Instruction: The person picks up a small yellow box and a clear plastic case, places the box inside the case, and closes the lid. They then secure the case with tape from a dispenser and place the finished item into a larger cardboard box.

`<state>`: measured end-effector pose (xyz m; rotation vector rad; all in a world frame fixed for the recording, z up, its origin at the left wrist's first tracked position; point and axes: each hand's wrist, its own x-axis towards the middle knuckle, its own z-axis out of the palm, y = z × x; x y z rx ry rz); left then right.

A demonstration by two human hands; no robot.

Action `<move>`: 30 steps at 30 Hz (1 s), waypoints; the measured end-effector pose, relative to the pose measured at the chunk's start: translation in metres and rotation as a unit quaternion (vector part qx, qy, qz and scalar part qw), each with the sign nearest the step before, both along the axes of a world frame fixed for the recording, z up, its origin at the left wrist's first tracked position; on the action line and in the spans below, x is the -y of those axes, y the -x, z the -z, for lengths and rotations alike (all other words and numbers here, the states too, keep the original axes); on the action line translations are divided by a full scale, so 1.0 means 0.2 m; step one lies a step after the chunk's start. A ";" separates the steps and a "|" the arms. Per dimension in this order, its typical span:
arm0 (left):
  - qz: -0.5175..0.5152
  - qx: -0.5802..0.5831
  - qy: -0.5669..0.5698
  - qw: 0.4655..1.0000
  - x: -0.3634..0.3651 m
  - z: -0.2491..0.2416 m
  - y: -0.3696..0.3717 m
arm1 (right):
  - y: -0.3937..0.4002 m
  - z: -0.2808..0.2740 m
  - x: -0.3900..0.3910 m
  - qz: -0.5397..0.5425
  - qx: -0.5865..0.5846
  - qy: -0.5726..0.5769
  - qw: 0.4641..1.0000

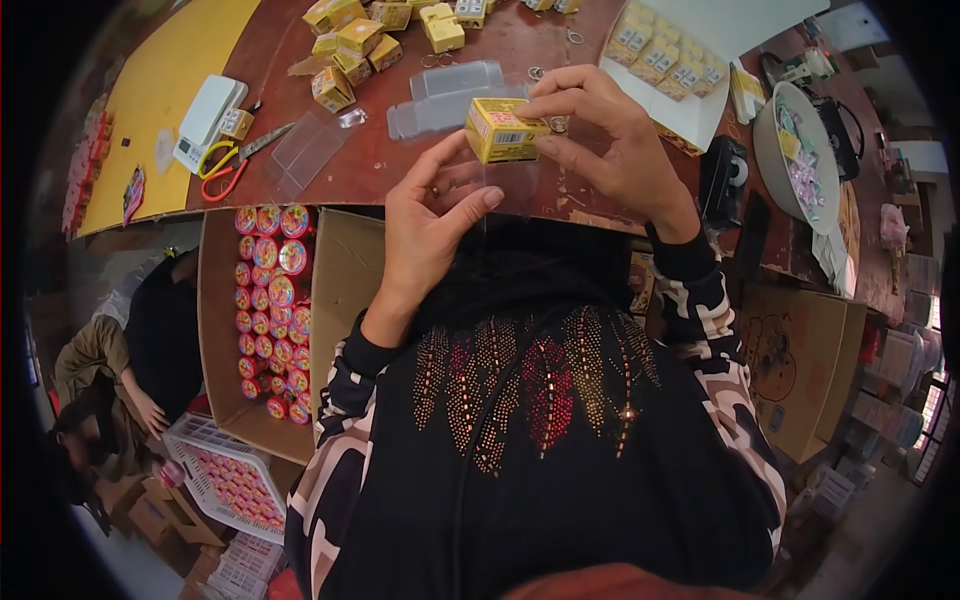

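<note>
My right hand [610, 140] pinches a small yellow printed box [500, 130] between thumb and fingers, above the table's near edge. A barcode shows on the side facing me. At the box's left lower side, my left hand [430, 215] has its thumb and fingers apart, with the index fingertip right at the box. Behind the box lies a flattened clear plastic case [445, 100] on the dark red table [380, 185]. More yellow boxes [360, 40] are piled at the far side, with several metal rings [574, 37] scattered near them.
Scissors [240, 160], a white scale [210, 120] and a clear sheet [305, 150] lie left. On the right stand a tray of yellow boxes [665, 50], a tape dispenser [722, 180] and a bowl [765, 155]. Below left are a carton [345, 270] of red round tubs and a seated person [160, 330].
</note>
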<state>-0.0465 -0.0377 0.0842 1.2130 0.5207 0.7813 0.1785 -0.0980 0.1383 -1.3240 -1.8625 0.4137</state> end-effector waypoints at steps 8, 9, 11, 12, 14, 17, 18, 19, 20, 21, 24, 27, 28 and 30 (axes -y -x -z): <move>0.017 -0.008 -0.020 1.000 0.03 -0.01 -0.02 | 0.05 0.07 0.02 0.021 0.009 -0.033 0.999; 0.010 -0.006 -0.031 0.999 0.03 -0.01 -0.03 | 0.05 0.08 0.03 0.021 0.009 -0.034 0.999; 0.011 -0.007 -0.026 1.000 0.05 -0.01 -0.03 | 0.06 0.10 0.04 0.024 -0.022 0.000 0.999; 0.013 -0.007 -0.021 1.000 0.05 -0.01 -0.03 | 0.05 0.09 0.05 0.026 -0.022 0.001 0.999; 0.015 -0.005 -0.020 1.000 0.06 -0.01 -0.03 | 0.05 0.08 0.06 0.026 -0.052 0.049 0.997; 0.010 -0.005 -0.031 0.999 0.06 -0.01 -0.04 | 0.05 0.07 0.06 0.031 -0.041 0.045 0.998; 0.003 -0.008 -0.041 0.999 0.07 -0.02 -0.04 | 0.05 0.07 0.06 0.030 -0.041 0.044 0.998; 0.003 -0.008 -0.043 0.999 0.07 -0.02 -0.03 | 0.05 0.08 0.06 0.041 -0.040 0.044 0.997; 0.009 -0.009 -0.036 0.999 0.07 -0.01 -0.03 | 0.05 0.09 0.07 0.052 -0.038 0.045 0.997; 0.016 -0.011 -0.029 0.999 0.08 -0.01 -0.03 | 0.05 0.10 0.07 0.052 -0.039 0.045 0.997; 0.012 -0.009 -0.024 1.000 0.10 -0.01 -0.04 | 0.06 0.14 0.09 0.052 -0.061 0.013 0.997; 0.039 -0.026 -0.065 0.997 0.10 0.00 -0.05 | 0.05 0.18 0.11 0.053 -0.064 0.001 0.997; 0.040 -0.026 -0.066 0.997 0.10 0.01 -0.06 | 0.05 0.18 0.11 0.050 -0.100 0.033 0.993; 0.054 -0.061 -0.139 0.987 0.09 0.02 -0.06 | 0.05 0.15 0.12 0.047 -0.136 0.065 0.988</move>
